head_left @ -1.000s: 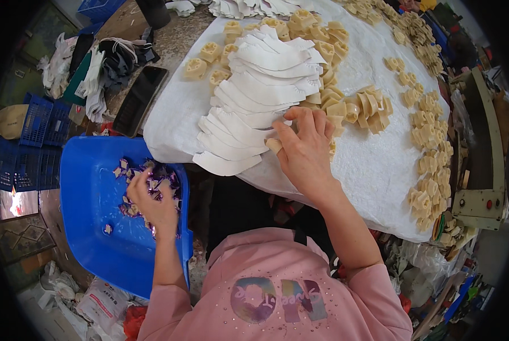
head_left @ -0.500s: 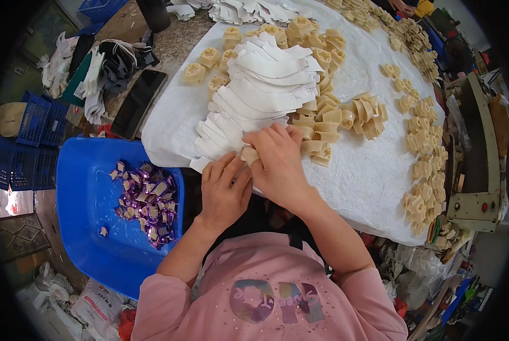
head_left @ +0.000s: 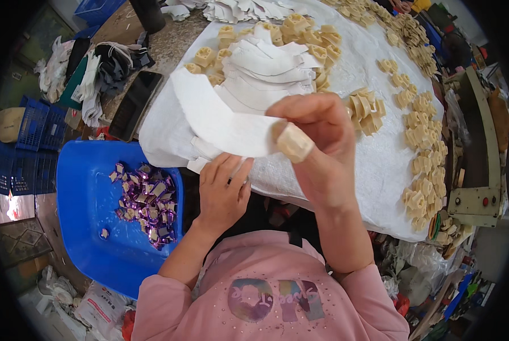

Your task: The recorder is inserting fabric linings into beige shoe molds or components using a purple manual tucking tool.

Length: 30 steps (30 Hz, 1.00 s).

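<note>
A curved white cut piece, its sheet material unclear, is raised above the cloth by my right hand. Its narrow right end is pinched between my thumb and fingers, and the thumb tip wears a beige cover. Flat on the near edge of the cloth, my left hand has its fingers stretched out beside a few white pieces, one finger wearing a ring. Behind the raised piece lies a fanned pile of the same white pieces, partly hidden by it. Beige hollow moulded parts surround the pile.
On my left stands a blue tub with shiny purple-and-beige pieces. A phone and gloves lie near the table's left side. More beige parts line the right edge, by a machine. Another person's hand shows at the far right.
My right hand has lifted a white piece off the pile, bringing it up and to the right. My left hand stays at the cloth's edge, its fingers now apart from the right hand.
</note>
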### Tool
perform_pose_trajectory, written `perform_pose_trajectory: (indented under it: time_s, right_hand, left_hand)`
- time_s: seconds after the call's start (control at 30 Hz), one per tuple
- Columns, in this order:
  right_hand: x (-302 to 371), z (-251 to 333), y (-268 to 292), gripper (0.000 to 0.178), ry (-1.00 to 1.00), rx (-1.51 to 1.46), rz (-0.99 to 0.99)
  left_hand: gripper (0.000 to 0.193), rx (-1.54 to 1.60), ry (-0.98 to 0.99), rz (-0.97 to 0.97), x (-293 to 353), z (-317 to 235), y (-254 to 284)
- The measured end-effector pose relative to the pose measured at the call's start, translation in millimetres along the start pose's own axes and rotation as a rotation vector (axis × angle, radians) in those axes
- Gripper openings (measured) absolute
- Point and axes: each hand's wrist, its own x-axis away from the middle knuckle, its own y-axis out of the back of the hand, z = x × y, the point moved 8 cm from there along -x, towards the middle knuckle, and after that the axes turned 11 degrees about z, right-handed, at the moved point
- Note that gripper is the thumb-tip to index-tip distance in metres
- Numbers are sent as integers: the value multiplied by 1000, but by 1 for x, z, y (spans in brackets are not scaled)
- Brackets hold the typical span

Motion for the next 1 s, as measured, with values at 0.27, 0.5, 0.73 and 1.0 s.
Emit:
perform_pose_trajectory:
  time_s: [0.27,0.5,0.73,1.0]
  right_hand:
    - [70,-23,40,17,-299,85,61]
    - [79,84,-27,28,260,993,477]
    - [102,140,-66,15,742,691,-195]
    - [121,142,-9,14,470,1055,59]
  left_hand:
    - [47,1760,380,137,-2,-26,-25]
    - [42,1751,614,-15,-13,-13,-49]
    - [38,1788,539,75,-33,-28,-51]
    - [40,1838,498,54,-35,-32,-51]
